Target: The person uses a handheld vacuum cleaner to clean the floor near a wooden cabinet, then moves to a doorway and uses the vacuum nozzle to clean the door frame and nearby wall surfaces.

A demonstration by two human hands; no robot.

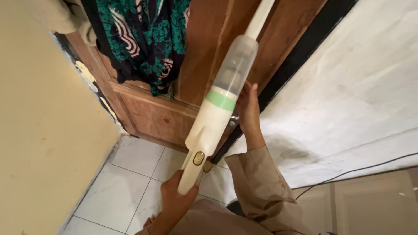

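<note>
Stick vacuum [216, 114] raised by a wooden door [191, 74]
Left hand [176, 196] wraps the handle to carry it; right hand [249, 106], fingers together, steadies the body.

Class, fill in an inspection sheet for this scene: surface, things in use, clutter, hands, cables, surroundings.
Surface: white tiled floor.
Things in use: cream stick vacuum with a green band, raised against the wooden door.
Clutter: patterned cloth hanging on the door.
Hands: left hand grips the vacuum's handle; right hand at the door's edge behind the vacuum.
Cables: black cable along the white wall.
Surroundings: yellow wall at left.
</note>
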